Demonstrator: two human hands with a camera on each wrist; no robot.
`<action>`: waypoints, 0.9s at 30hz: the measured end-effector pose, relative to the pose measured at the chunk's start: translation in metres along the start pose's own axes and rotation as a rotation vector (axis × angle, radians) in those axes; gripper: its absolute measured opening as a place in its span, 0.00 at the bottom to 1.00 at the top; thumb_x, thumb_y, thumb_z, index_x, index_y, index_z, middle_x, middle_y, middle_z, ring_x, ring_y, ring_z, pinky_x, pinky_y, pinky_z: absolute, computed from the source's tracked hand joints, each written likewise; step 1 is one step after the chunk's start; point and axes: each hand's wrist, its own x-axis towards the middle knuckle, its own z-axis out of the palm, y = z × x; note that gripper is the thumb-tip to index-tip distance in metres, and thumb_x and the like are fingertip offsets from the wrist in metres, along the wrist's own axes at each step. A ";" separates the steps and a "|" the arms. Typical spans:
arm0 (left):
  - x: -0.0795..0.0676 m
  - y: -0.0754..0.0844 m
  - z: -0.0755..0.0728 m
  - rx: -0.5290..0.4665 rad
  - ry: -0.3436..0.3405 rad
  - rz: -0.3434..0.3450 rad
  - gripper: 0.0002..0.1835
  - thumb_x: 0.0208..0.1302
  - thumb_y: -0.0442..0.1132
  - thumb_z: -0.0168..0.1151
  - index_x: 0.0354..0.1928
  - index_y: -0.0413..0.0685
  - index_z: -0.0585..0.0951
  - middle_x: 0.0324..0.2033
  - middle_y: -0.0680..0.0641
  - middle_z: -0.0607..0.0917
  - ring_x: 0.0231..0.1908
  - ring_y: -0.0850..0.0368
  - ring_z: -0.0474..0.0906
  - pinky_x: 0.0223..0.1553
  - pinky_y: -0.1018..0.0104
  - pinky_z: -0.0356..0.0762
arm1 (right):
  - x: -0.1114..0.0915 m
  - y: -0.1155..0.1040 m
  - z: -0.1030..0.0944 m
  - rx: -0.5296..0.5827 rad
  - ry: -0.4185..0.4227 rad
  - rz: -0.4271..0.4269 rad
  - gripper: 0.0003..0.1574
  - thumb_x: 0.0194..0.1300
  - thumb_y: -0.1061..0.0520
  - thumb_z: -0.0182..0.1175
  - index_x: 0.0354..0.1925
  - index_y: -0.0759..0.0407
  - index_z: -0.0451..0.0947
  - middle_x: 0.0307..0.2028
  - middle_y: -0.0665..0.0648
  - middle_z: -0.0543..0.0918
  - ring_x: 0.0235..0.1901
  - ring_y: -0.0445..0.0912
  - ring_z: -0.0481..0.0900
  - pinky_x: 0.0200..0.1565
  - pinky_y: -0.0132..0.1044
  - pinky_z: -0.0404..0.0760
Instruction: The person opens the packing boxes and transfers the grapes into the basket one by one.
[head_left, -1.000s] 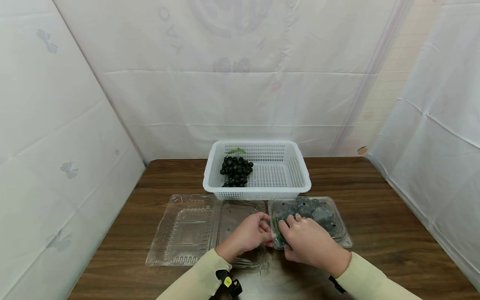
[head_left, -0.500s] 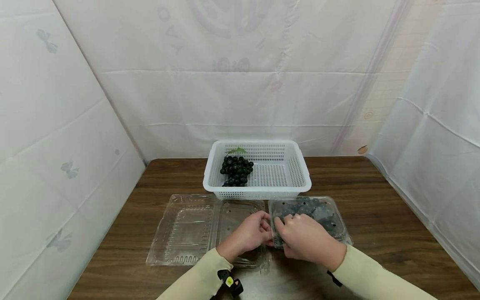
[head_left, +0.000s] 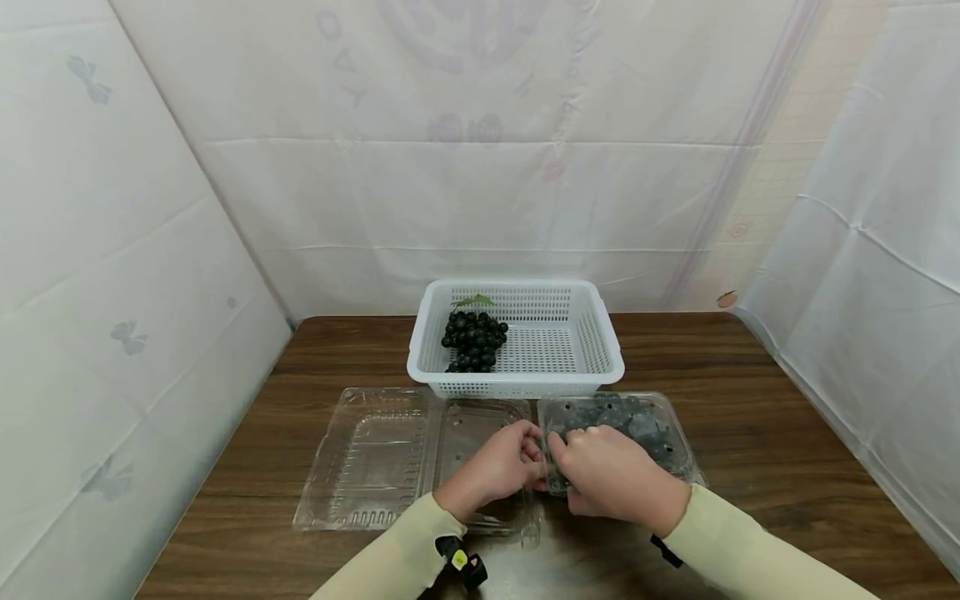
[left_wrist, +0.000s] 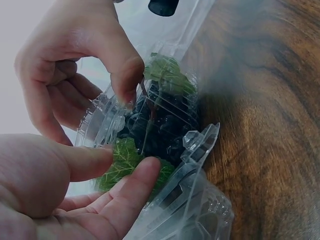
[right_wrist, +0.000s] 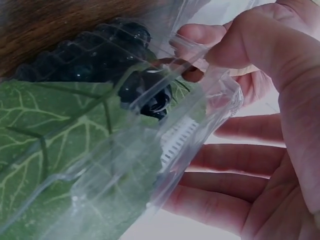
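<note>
A clear plastic clamshell box stands right of centre, its lid down over dark grapes. Green leaves and a stem show through its plastic. My left hand is at the box's left edge, thumb and fingertips holding it near a leaf in the left wrist view. From the other side my right hand grips the same edge, thumb at the front and fingers over the lid. The right wrist view has its fingers along the plastic wall. Whether the edge is latched, I cannot tell.
An open, clear clamshell box lies flat to the left, partly under my left forearm. Behind both boxes is a white perforated basket with a bunch of dark grapes at its left. The wooden table meets white cloth walls.
My right hand has shifted slightly left along the lid's edge, and its fingers now cover the near left corner. My left hand keeps its place; the boxes and basket have not visibly moved.
</note>
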 end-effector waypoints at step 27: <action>0.001 0.000 -0.002 -0.010 -0.019 -0.009 0.21 0.69 0.29 0.65 0.60 0.39 0.72 0.36 0.42 0.83 0.31 0.47 0.87 0.39 0.53 0.88 | 0.003 -0.001 -0.004 0.052 -0.017 0.013 0.17 0.47 0.58 0.67 0.39 0.57 0.79 0.16 0.45 0.63 0.14 0.35 0.57 0.18 0.31 0.53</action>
